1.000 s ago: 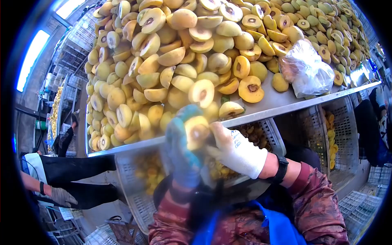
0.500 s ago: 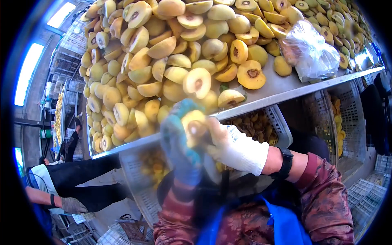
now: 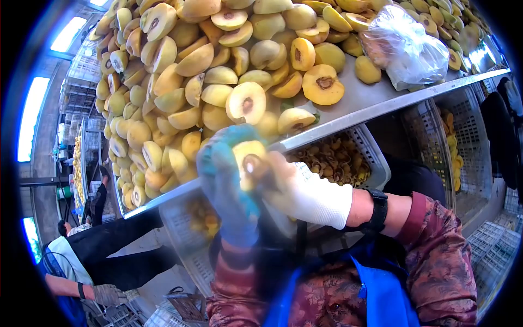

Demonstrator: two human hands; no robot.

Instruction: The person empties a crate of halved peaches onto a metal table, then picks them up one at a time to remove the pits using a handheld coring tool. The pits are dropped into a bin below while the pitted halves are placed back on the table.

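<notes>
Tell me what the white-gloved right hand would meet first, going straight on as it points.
Most likely the halved fruit in the left hand: the right hand points at it, fingertips close. Blur hides whether they touch.

A teal-and-blue glove [image 3: 220, 177] covered the left hand [image 3: 231, 169]; the right hand [image 3: 291, 188] wore white knit [image 3: 324, 197], beside a black wristband [image 3: 377, 211] and maroon patterned sleeves [image 3: 438, 245].

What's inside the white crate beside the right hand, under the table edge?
Brownish-yellow fruit scraps, piled loose. The table rim hides the far end of the crate, the right hand part of the near side; crate floor buried.
</notes>
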